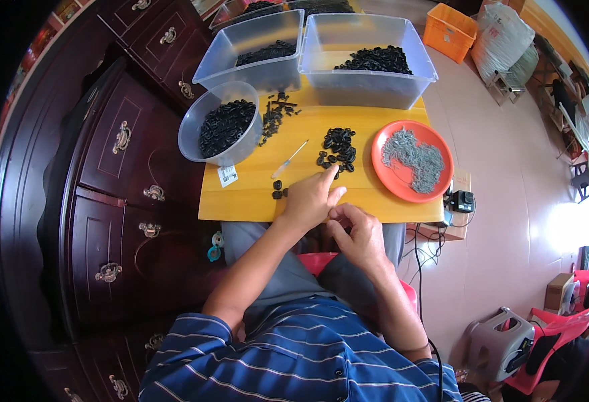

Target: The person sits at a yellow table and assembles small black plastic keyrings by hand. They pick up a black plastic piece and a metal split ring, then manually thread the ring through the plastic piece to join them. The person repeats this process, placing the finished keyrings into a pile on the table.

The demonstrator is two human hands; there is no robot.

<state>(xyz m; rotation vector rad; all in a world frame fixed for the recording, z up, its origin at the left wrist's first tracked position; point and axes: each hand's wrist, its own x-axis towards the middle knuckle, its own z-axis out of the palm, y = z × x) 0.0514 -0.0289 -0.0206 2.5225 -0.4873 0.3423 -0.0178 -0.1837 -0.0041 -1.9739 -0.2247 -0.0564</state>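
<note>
My left hand (310, 199) reaches over the yellow table, its index finger stretched out to the near edge of a small pile of black oval plastic pieces (338, 142). The fingertip seems to touch a piece there; the thumb stands apart. At the table's front edge, my right hand (361, 236) is closed, thumb and fingers brought together close to the left thumb. Whatever it may hold is too small to make out. Right of the pile, an orange-red round plate (379, 175) carries many thin silvery metal pins (415, 161). A few black pieces (278, 190) lie left of my left hand.
A slim screwdriver-like tool (289, 159) lies left of the pile. Behind it stand a round tub (190, 144) and two clear bins (368, 94) (251, 75) holding black parts. Loose black bits (272, 120) lie beside the tub. Dark drawers (116, 194) flank the table; a cable (420, 268) hangs at right.
</note>
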